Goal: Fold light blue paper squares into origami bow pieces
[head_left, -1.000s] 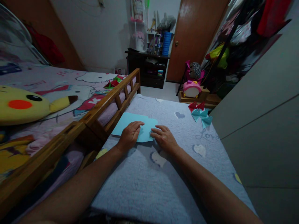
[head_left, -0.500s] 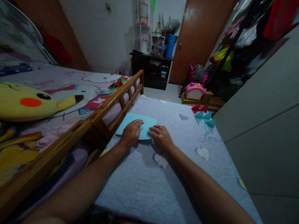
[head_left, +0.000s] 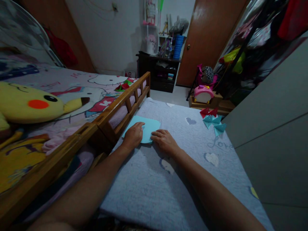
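Note:
A sheet of light blue paper (head_left: 150,123) lies on the pale blue quilted cover, close to the wooden rail. My left hand (head_left: 134,134) rests on the paper's near left part, its fingers stretched across the sheet. At the near right edge, my right hand (head_left: 164,139) has its fingertips closed on the paper; its thumb is mostly hidden. To the right stand folded paper shapes, some light blue (head_left: 214,122) and some red (head_left: 208,112), apart from both hands.
A wooden rail (head_left: 122,102) borders the left side. Beyond it, a bed holds a yellow plush toy (head_left: 31,102) and red and green folded paper (head_left: 123,86). A pale cabinet side (head_left: 271,128) rises on the right. Past the far edge is a pink toy case (head_left: 203,94).
The whole view has shifted slightly to the right. My left fingers have moved a little on the paper, and my right fingertips sit slightly further left along its near edge.

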Tool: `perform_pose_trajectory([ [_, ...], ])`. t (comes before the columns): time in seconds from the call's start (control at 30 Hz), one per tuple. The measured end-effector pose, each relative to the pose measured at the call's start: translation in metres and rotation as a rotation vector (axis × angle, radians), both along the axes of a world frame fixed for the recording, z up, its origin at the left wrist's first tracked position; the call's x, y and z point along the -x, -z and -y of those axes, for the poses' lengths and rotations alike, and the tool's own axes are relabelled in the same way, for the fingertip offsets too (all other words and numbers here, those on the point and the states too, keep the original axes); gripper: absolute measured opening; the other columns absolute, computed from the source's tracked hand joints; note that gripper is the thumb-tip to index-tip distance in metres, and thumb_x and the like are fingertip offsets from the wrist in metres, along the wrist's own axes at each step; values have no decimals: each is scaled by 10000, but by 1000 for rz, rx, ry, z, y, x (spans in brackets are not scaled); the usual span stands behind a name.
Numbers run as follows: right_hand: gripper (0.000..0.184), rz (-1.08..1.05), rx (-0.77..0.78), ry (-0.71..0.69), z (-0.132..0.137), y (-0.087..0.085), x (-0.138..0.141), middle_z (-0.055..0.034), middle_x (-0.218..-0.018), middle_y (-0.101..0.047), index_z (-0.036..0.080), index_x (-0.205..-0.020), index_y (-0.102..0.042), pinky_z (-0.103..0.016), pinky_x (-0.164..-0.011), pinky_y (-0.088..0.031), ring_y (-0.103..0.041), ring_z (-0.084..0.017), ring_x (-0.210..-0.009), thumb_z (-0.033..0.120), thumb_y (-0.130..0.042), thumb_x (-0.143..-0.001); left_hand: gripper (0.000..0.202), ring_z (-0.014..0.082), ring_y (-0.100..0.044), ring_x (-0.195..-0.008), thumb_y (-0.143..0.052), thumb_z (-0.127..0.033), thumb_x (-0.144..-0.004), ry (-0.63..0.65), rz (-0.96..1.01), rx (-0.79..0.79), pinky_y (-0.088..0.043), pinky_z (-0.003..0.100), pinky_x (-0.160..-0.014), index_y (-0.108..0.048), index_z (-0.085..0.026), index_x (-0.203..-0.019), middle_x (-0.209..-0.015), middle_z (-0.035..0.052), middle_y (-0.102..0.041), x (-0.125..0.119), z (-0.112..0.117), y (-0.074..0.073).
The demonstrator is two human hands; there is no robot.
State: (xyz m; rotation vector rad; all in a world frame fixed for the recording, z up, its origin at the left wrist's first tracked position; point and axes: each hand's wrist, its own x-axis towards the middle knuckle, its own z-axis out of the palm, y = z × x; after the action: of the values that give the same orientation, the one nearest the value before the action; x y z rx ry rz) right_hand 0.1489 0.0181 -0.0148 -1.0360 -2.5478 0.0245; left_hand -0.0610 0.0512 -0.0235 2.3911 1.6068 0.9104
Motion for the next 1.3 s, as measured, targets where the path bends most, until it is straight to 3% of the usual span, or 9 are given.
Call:
perform_pose_trajectory([
  [0.27, 207, -48, -26, -5, -2, 8, -3, -67, -1102, -756, 208, -1041, -745, -382, -927, -437, -624, -229, -1067, 146, -581, -932, 341, 252, -633, -1117, -384, -225, -946, -29, -81, -41, -488, 417, -1033, -632, -143, -1166, -1182, 136, -675, -1, 0, 3],
  [0.5, 173, -117, -58, 37, -1, 10, 1, -82, -958, -759, 180, -930, -747, -357, -879, -448, -615, -212, -936, 145, -577, -934, 379, 245, -632, -1118, -343, -296, -977, -63, -62, -25, -492, 394, -1021, -635, -134, -1156, -1183, 128, -675, 5, -2, -1],
  [1.03, 157, -70, -74, 111, -2, 4, 7, -91, -944, -711, 176, -870, -693, -346, -828, -436, -558, -237, -909, 142, -555, -936, 373, 260, -648, -1063, -355, -318, -985, -25, -112, -50, -498, 405, -988, -652, -139, -1123, -1133, 128, -697, 0, 3, -9],
  [1.17, 135, 6, -71, 83, -2, 2, 2, -101, -1011, -701, 177, -906, -709, -350, -822, -445, -541, -238, -904, 196, -580, -941, 370, 253, -652, -1064, -361, -322, -987, -22, -115, -23, -505, 391, -986, -651, -138, -1125, -1142, 127, -696, 0, 4, -11],
  [1.3, 225, 59, -56, 48, 2, 2, -8, -93, -1073, -698, 194, -999, -717, -330, -807, -450, -536, -215, -876, 189, -492, -990, 408, 265, -630, -1122, -331, -332, -999, -27, -135, 37, -484, 412, -1023, -639, -117, -1158, -1190, 143, -679, -1, 4, -14],
])
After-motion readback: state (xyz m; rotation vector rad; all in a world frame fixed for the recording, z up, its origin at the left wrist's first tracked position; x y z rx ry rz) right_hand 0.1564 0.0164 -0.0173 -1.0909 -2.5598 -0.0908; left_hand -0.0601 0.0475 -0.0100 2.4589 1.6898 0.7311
